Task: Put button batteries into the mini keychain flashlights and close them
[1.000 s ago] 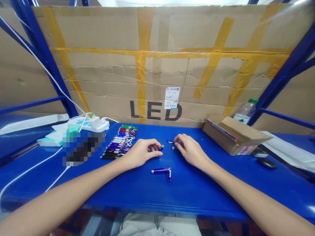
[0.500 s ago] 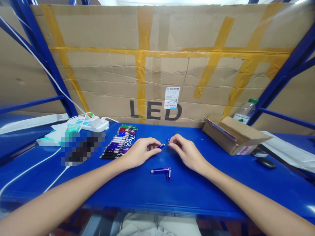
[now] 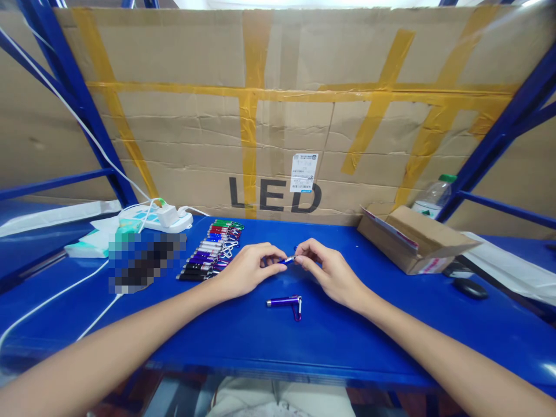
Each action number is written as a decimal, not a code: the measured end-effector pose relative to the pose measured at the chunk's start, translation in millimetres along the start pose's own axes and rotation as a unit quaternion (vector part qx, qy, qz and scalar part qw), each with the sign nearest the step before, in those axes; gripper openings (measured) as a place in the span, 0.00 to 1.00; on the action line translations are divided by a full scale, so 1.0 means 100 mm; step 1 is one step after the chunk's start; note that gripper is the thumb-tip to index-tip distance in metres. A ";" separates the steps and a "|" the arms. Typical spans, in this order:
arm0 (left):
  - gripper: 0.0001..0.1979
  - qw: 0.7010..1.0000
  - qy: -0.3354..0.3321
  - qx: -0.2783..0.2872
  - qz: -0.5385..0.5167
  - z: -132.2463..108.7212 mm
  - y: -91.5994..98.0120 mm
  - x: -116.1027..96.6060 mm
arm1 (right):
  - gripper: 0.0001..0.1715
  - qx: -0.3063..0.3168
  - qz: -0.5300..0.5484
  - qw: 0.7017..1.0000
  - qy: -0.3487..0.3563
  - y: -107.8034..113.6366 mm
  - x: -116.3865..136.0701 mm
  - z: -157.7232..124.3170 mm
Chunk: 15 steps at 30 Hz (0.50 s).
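My left hand (image 3: pixel 248 267) is closed in a pinch on the body of a small blue keychain flashlight (image 3: pixel 288 260). At the flashlight's silver end, the fingertips of my right hand (image 3: pixel 333 269) are closed on a small end piece, mostly covered by the fingers. The two parts meet between my hands, just above the table. Nearer to me lies a purple keychain flashlight (image 3: pixel 281 302) with a purple carabiner clip (image 3: pixel 297 313) at its right end. Beside my left hand, a column of flashlights (image 3: pixel 204 255) in green, red, blue, silver, purple and black lies with clips attached.
A power strip (image 3: pixel 185 223) with white cables and a tissue pack (image 3: pixel 87 246) are on the left of the blue table (image 3: pixel 347 353). An open cardboard box (image 3: pixel 408 243), a black mouse (image 3: pixel 469 288) and a plastic bottle (image 3: pixel 434 194) stand right. Behind rises a large carton (image 3: pixel 195 139).
The gap between my hands has closed. My right hand's end piece now meets the blue flashlight body in my left hand, and the clip near the right fingers is no longer visible.
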State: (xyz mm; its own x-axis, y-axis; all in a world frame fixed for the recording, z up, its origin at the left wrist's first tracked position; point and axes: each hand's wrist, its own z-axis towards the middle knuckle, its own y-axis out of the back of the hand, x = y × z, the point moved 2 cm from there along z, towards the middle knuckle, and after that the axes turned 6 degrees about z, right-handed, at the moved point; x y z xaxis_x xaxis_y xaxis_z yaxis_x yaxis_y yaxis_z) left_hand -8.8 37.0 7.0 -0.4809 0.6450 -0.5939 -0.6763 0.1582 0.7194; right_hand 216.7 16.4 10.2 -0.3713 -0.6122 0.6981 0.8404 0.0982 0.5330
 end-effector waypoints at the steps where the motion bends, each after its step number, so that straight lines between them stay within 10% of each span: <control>1: 0.13 1.000 -0.001 -0.001 0.001 0.00 0.00 0.00 | 0.08 0.003 -0.012 1.000 0.004 0.00 -0.01 0.00; 15: 0.09 1.000 0.003 0.004 0.028 -0.01 0.00 -0.02 | 0.09 0.065 -0.075 0.994 0.049 -0.02 -0.02 -0.02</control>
State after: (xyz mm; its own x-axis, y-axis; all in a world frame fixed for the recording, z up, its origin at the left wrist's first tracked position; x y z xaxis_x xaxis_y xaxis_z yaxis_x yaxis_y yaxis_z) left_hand -8.3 34.6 7.9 -0.5215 0.6478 -0.5553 -0.6437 0.1285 0.7544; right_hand 216.9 15.9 6.5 -0.4429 -0.7001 0.5601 0.7182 0.0969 0.6890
